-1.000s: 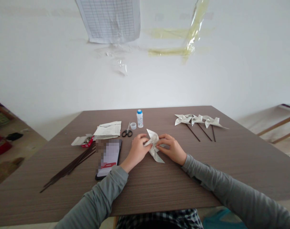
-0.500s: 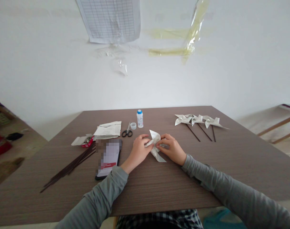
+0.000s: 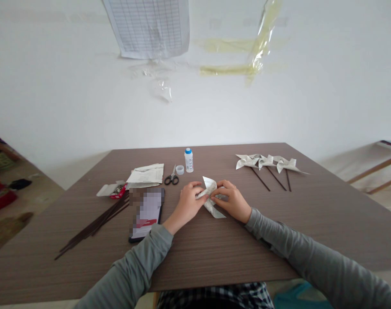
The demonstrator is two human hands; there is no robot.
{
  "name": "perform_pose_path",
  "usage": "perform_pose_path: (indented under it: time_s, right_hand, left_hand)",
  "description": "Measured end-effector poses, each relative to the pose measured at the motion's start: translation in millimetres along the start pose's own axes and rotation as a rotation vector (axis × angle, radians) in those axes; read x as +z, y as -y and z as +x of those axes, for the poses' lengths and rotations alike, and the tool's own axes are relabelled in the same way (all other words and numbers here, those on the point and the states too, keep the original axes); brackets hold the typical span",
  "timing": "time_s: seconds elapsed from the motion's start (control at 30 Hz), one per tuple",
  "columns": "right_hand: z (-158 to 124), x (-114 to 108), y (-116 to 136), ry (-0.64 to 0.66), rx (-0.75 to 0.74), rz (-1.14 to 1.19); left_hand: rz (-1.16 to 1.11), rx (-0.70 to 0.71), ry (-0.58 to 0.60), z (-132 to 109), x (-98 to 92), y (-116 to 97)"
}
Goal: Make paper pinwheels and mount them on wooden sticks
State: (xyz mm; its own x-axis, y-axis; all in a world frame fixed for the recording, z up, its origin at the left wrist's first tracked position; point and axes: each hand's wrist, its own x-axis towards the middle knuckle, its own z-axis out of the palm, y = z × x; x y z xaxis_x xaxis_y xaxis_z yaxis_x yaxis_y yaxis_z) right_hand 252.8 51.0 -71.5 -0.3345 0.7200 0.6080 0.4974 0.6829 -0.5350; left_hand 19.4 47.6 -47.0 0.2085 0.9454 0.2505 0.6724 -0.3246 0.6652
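A pinwheel folded from printed paper (image 3: 210, 184) is between my two hands, just above or on the table in front of me. My left hand (image 3: 190, 199) grips its left side, thumb near the centre. From the right, my right hand (image 3: 233, 199) pinches the paper near the middle, its fingers bent over one blade. One blade points up and another points down to the right. The fingers partly hide the centre, so I cannot tell whether a pin is there.
Behind my hands stand a blue-topped glue bottle (image 3: 189, 161), a clear cap (image 3: 180, 170) and scissors (image 3: 171, 178). To the left are paper sheets (image 3: 145, 176), an opened small red box (image 3: 118, 190), dark thin sticks (image 3: 92, 224) and a phone (image 3: 147, 214). Three stick-mounted pinwheels (image 3: 266, 161) lie at right.
The paper pinwheel has shifted and turned very slightly, its upper and lower tips moving a little to the right. Both hands stay in nearly the same place, still holding it.
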Motion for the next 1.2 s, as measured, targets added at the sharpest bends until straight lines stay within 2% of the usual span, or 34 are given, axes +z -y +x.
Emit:
perform_pose_path:
  time_s: [0.4, 0.77, 0.97, 1.2]
  right_hand:
    - [0, 1, 0, -0.019, 0.01, -0.022]
    - [1, -1, 4, 0.021, 0.117, 0.011]
    - [1, -1, 6, -0.005, 0.261, 0.035]
    - [3, -1, 2, 0.126, 0.281, 0.005]
  left_hand:
    - [-0.024, -0.012, 0.032, -1, -6.1, -10]
    - [-0.039, -0.029, 0.044, 0, -7.6, -14]
    - [-0.004, -0.046, 0.062, -1, -9.5, -17]
    - [0.015, -0.027, 0.063, -1, -6.6, -9]
